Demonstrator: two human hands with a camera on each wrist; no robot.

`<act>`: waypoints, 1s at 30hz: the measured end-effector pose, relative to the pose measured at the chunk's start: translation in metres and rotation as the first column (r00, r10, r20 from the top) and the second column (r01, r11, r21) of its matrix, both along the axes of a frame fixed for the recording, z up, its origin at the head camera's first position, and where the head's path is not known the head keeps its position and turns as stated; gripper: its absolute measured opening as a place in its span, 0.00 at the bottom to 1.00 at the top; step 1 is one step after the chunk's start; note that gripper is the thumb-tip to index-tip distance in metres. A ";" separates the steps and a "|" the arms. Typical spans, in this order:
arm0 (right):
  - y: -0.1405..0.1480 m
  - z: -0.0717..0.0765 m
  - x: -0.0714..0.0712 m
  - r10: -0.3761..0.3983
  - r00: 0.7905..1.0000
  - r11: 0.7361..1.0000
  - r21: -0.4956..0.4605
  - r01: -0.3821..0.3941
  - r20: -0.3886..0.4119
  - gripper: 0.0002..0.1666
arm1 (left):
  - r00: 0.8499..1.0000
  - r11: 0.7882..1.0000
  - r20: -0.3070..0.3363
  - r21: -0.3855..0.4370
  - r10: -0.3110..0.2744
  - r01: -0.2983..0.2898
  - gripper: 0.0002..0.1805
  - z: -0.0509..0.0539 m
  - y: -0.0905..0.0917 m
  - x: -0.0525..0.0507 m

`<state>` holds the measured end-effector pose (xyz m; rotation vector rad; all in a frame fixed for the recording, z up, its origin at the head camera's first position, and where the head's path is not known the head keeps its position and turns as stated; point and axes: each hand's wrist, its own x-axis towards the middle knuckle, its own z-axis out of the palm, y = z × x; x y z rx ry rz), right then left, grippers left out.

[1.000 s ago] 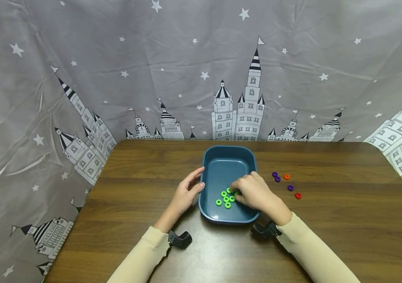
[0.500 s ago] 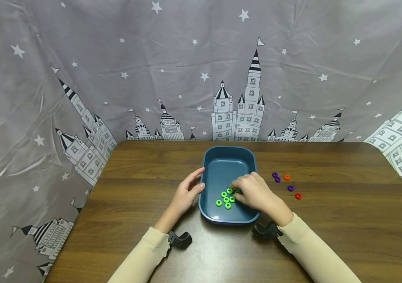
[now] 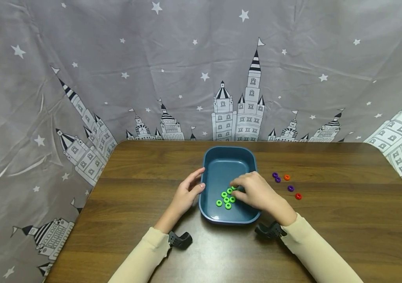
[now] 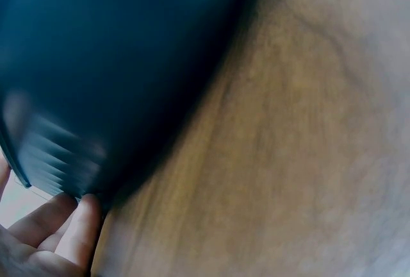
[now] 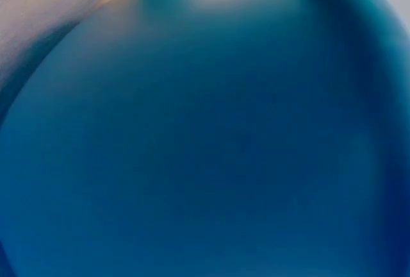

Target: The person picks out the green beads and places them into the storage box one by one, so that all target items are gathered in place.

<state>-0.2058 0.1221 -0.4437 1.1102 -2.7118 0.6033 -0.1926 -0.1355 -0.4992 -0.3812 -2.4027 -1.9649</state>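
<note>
A blue rectangular tub (image 3: 218,165) sits on the table with several small green rings (image 3: 226,200) on its floor, grouped toward the near side. My left hand (image 3: 184,195) rests against the tub's left wall, thumb and forefinger at the rim. In the left wrist view, fingers (image 4: 82,232) touch the outer wall of the tub (image 4: 115,65). My right hand (image 3: 257,190) reaches over the right rim into the tub. Its thumb and forefinger stand apart beside the rings, partly covering a green ring (image 3: 234,188). The right wrist view shows mostly the blurred blue wall (image 5: 211,136).
On the wooden table (image 3: 144,169) right of the tub lie several loose rings: a purple ring (image 3: 290,188), two more purple ones touching, an orange ring (image 3: 287,177) and a red ring (image 3: 298,196). A grey castle-print curtain (image 3: 172,70) hangs behind.
My right thumb and forefinger have spread apart, uncovering more of a green ring near the fingertips. The right wrist has shifted slightly right. My left hand and the tub hold still.
</note>
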 end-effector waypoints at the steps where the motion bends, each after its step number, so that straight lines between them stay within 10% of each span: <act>1: 0.002 0.001 0.000 -0.001 1.000 1.000 -0.029 0.001 0.007 0.11 | 1.000 1.000 -0.002 -0.001 -0.001 0.001 0.28 0.000 0.000 0.000; 15: 0.050 0.011 0.009 -0.095 0.984 0.942 -0.333 0.040 -0.151 0.11 | 1.000 1.000 -0.011 0.015 -0.005 0.005 0.29 -0.001 0.000 -0.001; 30: 0.094 -0.017 0.027 -0.072 0.988 0.960 -0.279 0.031 -0.139 0.17 | 1.000 1.000 0.005 0.005 -0.004 0.004 0.28 0.002 0.000 0.000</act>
